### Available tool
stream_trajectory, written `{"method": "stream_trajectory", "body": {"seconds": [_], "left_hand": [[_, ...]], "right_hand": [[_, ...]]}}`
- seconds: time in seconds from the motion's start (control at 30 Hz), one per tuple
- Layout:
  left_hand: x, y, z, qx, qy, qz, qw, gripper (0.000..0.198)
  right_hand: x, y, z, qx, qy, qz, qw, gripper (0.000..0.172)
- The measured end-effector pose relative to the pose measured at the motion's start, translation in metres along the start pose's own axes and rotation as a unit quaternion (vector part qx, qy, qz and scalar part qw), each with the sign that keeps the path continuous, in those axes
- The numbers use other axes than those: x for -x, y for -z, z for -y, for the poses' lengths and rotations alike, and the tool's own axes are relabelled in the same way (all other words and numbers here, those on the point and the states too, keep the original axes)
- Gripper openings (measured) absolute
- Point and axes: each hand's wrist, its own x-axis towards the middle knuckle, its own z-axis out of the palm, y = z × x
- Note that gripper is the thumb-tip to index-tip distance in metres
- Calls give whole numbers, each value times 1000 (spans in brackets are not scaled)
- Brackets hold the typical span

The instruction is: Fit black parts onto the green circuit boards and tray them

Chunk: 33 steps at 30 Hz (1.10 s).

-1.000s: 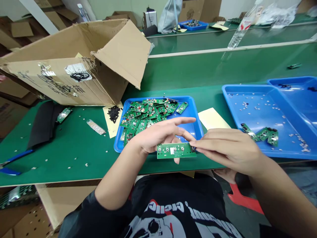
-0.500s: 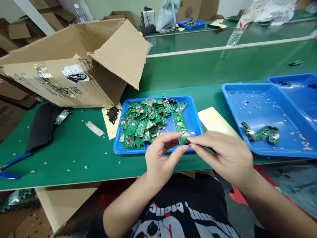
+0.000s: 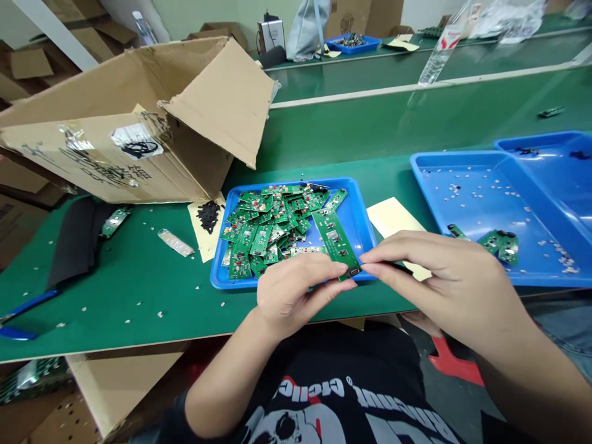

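Note:
A green circuit board [image 3: 335, 239] is tilted over the near edge of a blue tray [image 3: 367, 246]. My left hand [image 3: 300, 290] pinches its near end between thumb and fingers. At that end sits a small black part [image 3: 354, 271]. My right hand [image 3: 430, 271] is closed, its thumb and fingertip pressed together at the board's right corner, beside the black part. Below the right fingers shows a dark strip, too hidden to name. Many similar boards [image 3: 259, 237] lie heaped in the tray.
Left of the tray, small black pieces [image 3: 209, 216] lie on yellow paper. An open cardboard box [image 3: 129, 160] stands behind. Another blue tray [image 3: 462, 228] at right holds several boards and white bits. Blue-handled cutters [image 3: 28, 305] lie far left; a bottle [image 3: 437, 58] stands behind.
The board has turned, its far end swinging left. My right hand has shifted slightly right and its fingertips now sit at the board's corner, uncovering the black part.

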Motion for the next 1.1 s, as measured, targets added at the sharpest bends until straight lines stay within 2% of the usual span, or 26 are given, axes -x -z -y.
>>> {"method": "stream_trajectory", "body": {"seconds": [0.17,0.27,0.4,0.53,0.7,0.8,0.87,0.97,1.1], "left_hand": [[-5,6,1,72,61,37,995,14],[-6,5,2,157,112,16,981,18],[-5,-6,-1,259,163,-53,951,21],[-2,-20,-5,309,178,-73,931,42],[-1,-25,-1,309,168,-60,934,39],[-1,-22,2,301,161,-47,939,38],[-2,-20,1,321,172,-31,931,35],[-4,-17,-5,349,213,-3,913,29],[-4,-16,-15,312,318,-6,895,32]], "right_hand": [[3,0,-3,64,121,-25,990,16],[2,3,-3,62,168,-37,983,16],[-5,5,2,46,159,-53,985,16],[-9,2,6,20,156,-48,986,12],[-6,1,8,42,153,-67,985,17],[-4,3,9,70,131,-50,988,28],[-4,4,10,74,127,-41,988,28],[-5,6,11,76,137,-55,986,18],[-8,6,10,88,126,-78,985,17]]}}
